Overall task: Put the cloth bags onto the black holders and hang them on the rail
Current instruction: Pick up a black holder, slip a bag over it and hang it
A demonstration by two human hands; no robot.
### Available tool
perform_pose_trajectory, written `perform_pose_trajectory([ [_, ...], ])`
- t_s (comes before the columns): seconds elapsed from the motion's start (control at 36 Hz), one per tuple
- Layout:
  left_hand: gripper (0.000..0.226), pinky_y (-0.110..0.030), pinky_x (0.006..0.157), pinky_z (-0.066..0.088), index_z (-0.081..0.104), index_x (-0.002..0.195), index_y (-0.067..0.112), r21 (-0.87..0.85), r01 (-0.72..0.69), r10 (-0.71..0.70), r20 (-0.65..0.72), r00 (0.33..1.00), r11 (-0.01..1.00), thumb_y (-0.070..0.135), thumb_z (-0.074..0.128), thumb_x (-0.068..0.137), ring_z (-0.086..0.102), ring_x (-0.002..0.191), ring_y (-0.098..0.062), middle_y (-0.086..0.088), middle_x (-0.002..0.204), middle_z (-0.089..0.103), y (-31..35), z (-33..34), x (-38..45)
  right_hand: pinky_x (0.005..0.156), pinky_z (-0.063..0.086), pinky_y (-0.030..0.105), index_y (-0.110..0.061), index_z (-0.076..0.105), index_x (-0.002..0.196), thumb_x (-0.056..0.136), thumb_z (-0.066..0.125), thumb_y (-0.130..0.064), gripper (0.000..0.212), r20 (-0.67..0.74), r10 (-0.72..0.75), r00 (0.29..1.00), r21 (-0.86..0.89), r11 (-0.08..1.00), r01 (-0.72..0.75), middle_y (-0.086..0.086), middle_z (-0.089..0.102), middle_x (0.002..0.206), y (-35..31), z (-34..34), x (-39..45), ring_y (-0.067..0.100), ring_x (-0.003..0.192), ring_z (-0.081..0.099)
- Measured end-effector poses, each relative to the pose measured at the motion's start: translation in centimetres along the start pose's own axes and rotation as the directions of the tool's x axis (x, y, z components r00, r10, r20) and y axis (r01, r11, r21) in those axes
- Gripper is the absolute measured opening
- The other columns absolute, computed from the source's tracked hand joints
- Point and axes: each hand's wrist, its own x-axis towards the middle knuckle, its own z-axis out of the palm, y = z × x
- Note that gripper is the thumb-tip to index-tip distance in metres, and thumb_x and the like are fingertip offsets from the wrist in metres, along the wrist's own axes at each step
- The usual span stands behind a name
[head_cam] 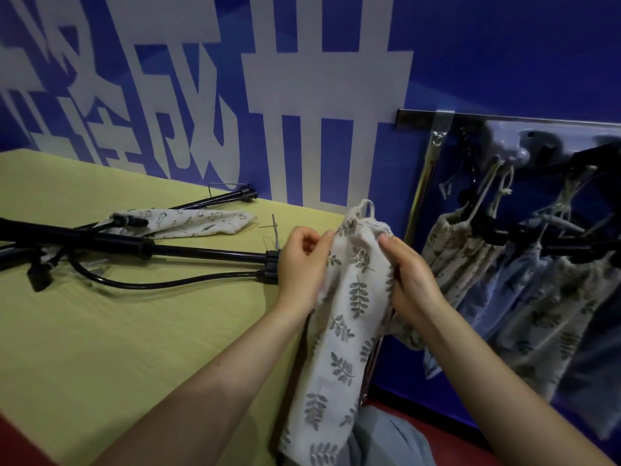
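Both hands, left hand (304,260) and right hand (411,280), pinched my leaf-print bag (349,311) near its drawstring mouth; I judged spreading the mouth evenly best.

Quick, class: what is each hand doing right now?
Left hand: pinches the leaf-print cloth bag near its top.
Right hand: grips the same bag.

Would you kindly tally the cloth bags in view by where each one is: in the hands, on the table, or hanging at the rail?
In the hands: 1, the leaf-print bag, gripped by left hand and right hand.
On the table: 1, the animal-print bag.
At the rail: about 4 hanging bags; they overlap.
Total: about 6.
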Motion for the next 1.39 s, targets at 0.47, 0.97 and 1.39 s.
perform_pose_trajectory([
  [0.47,0.018,-0.034,0.074,0.042,0.059,0.083,0.013,-0.187,0.275,-0.24,0.192,0.952,0.943,0.023,0.052,0.097,0.055,0.079,-0.02,-0.01,0.083,0.06,0.3,0.6,-0.4,0.108,0.039,0.052,0.01,0.051,0.127,0.096,0.051,-0.023,0.046,0.055,-0.002,0.998,0.051,0.999,-0.001,0.032,0.056,0.126,1.5,0.3,1.0,0.042,0.121,0.054],
  [0.97,0.023,-0.022,0.057,0.051,0.065,0.096,0.018,0.333,0.157,-0.305,0.455,0.837,0.93,0.038,0.069,0.085,0.068,0.071,-0.011,0.001,0.088,0.072,2.1,-1.5,0.6,0.079,0.049,0.033,-0.007,0.06,0.096,0.104,0.035,-0.019,0.029,-0.332,0.036,0.942,-0.164,0.982,-0.095,0.006,0.062,0.092,2.1,-4.5,4.3,0.021,0.083,0.061],
  [1.39,0.022,-0.04,0.086,0.056,0.063,0.096,-0.001,-0.437,0.566,-0.328,0.508,0.797,0.699,0.008,0.044,0.099,0.067,0.094,-0.026,-0.018,0.096,0.07,3.7,-4.4,3.0,0.058,0.039,0.032,-0.011,0.05,0.064,0.095,0.041,-0.014,0.032,-0.274,0.152,0.95,-0.401,0.88,-0.257,0.01,0.053,0.063,2.5,-0.9,6.8,0.023,0.057,0.051],
])
